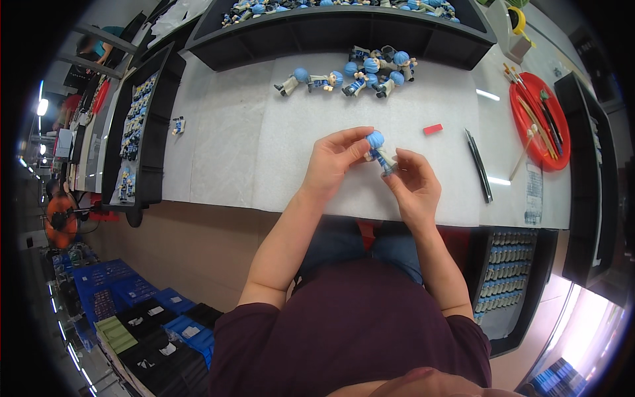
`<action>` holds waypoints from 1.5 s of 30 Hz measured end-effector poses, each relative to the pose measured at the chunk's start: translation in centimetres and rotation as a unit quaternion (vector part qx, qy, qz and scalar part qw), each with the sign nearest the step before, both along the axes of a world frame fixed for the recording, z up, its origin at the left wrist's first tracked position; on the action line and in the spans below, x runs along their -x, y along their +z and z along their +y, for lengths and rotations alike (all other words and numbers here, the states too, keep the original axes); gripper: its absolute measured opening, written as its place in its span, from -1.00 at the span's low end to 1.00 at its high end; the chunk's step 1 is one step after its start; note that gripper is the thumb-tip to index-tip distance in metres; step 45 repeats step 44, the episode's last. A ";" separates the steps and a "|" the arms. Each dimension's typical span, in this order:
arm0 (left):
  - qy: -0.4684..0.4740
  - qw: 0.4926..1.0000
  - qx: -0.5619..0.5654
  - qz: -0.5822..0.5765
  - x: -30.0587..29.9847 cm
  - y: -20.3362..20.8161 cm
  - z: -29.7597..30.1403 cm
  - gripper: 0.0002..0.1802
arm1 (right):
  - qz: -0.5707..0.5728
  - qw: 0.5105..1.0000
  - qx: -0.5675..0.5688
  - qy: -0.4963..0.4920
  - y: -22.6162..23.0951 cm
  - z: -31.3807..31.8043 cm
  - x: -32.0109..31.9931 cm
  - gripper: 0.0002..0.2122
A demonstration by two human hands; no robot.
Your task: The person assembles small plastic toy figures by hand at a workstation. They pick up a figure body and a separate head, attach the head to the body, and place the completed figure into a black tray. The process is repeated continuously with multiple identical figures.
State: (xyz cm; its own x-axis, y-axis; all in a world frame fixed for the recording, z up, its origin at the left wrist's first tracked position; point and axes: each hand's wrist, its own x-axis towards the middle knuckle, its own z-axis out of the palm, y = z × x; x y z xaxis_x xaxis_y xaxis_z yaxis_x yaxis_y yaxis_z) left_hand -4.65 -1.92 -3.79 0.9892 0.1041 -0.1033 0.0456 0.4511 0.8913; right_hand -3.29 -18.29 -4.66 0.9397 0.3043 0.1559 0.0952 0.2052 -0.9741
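Observation:
Between my two hands, above the white mat (pixel 297 172), is a small figurine (pixel 379 151) with blue hair and pale trousers. My left hand (pixel 336 157) pinches it near the head. The fingers of my right hand (pixel 415 185) close on its lower end, by the feet. Farther back on the mat lie several like figurines (pixel 372 74), some of them in a loose heap. To the right of my hands is a small red block (pixel 432 129). Beyond it lies a dark pen-like tool (pixel 477 165).
A black bin (pixel 344 34) of figurines stands at the back. Another black tray (pixel 149 178) of figurines is at the left, with one small figure (pixel 178 126) beside it. At the right is a red dish (pixel 563 119) with brushes. Below the table's right end, a tray (pixel 509 341) holds rows of figurines.

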 end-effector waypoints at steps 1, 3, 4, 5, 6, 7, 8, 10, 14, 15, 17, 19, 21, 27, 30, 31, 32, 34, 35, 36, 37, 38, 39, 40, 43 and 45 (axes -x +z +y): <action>0.002 1.000 -0.022 -0.007 0.0 -0.2 0.1 -0.71 | -0.002 1.000 -0.002 0.001 -0.1 0.0 0.0 -0.64; 0.001 0.999 -0.015 -0.036 0.0 -0.3 0.1 -0.70 | -0.008 1.000 -0.008 0.005 -0.3 0.0 -0.1 -0.64; 0.000 0.999 -0.012 -0.050 -0.1 -0.3 0.1 -0.69 | -0.003 1.000 -0.010 0.002 -0.3 0.0 -0.1 -0.64; 0.001 0.998 -0.007 -0.055 0.0 -0.3 0.2 -0.68 | 0.003 1.000 -0.011 0.001 -0.2 0.0 0.0 -0.65; 0.002 0.998 -0.002 -0.061 0.0 -0.2 0.2 -0.67 | 0.008 1.000 -0.013 -0.001 -0.1 0.0 0.0 -0.65; 0.003 0.998 0.003 -0.066 0.0 -0.1 0.2 -0.65 | 0.009 1.000 -0.025 0.002 0.0 -0.1 0.0 -0.65; 0.001 0.998 0.008 -0.064 0.0 -0.1 0.1 -0.64 | 0.010 0.999 -0.035 0.004 0.3 -0.2 0.0 -0.64; -0.003 0.998 0.019 -0.061 0.0 0.0 0.1 -0.61 | 0.012 0.999 -0.049 0.010 0.6 -0.3 0.0 -0.64; -0.006 0.998 0.027 -0.060 0.0 0.1 0.0 -0.60 | 0.010 0.999 -0.050 0.014 0.5 -0.4 0.0 -0.65; -0.007 0.998 0.029 -0.057 0.0 0.2 0.0 -0.60 | 0.009 0.999 -0.045 0.012 0.5 -0.3 0.0 -0.65; -0.010 0.998 0.032 -0.057 0.0 0.2 -0.1 -0.60 | 0.013 0.999 -0.044 0.009 0.5 -0.2 0.1 -0.65; -0.015 0.997 0.034 -0.061 0.0 0.2 -0.2 -0.60 | 0.015 0.999 -0.044 0.007 0.5 -0.1 0.1 -0.65; -0.015 0.998 0.036 -0.059 0.0 0.3 -0.1 -0.60 | 0.013 0.999 -0.046 0.006 0.6 -0.1 0.1 -0.65; -0.030 0.995 0.040 -0.083 0.0 0.3 -0.2 -0.61 | 0.038 0.999 -0.020 0.014 0.4 0.1 0.1 -0.65; -0.032 0.995 0.044 -0.082 0.1 0.7 -0.3 -0.62 | 0.021 1.000 -0.019 -0.006 0.6 0.1 0.1 -0.62; -0.031 0.995 0.050 -0.079 0.1 0.8 -0.3 -0.62 | 0.018 1.000 -0.023 -0.009 0.5 0.2 0.1 -0.61; -0.033 0.995 0.051 -0.076 0.1 0.9 -0.4 -0.62 | 0.015 0.999 -0.028 -0.011 0.3 0.2 0.0 -0.60; -0.039 0.995 0.053 -0.072 0.1 1.0 -0.4 -0.61 | 0.010 0.999 -0.032 -0.015 0.1 0.2 0.0 -0.59; -0.038 0.997 0.027 -0.064 0.1 0.9 -0.4 -0.61 | 0.010 0.999 -0.032 -0.016 0.1 0.2 0.1 -0.58; -0.038 0.998 0.000 -0.056 0.1 0.9 -0.4 -0.62 | 0.009 0.999 -0.032 -0.016 0.0 0.2 0.0 -0.58; -0.037 0.998 -0.026 -0.047 0.0 0.8 -0.3 -0.62 | 0.003 0.999 -0.031 -0.018 0.0 0.2 0.0 -0.58; -0.036 0.998 -0.025 -0.054 0.0 0.6 -0.3 -0.61 | -0.004 0.999 -0.029 -0.020 -0.1 0.2 0.0 -0.57; -0.035 0.997 -0.024 -0.061 0.0 0.5 -0.3 -0.61 | -0.010 0.999 -0.028 -0.022 -0.2 0.2 0.0 -0.57; -0.034 0.997 -0.023 -0.068 0.0 0.4 -0.3 -0.60 | -0.021 0.999 -0.021 -0.023 -0.3 0.1 0.0 -0.57; -0.033 0.993 -0.001 -0.111 0.0 0.4 -0.3 -0.58 | -0.036 0.999 -0.010 -0.022 -0.3 0.2 0.0 -0.55; -0.033 0.993 -0.001 -0.111 0.0 0.4 -0.3 -0.58 | -0.029 0.999 -0.014 -0.021 -0.2 0.2 0.0 -0.54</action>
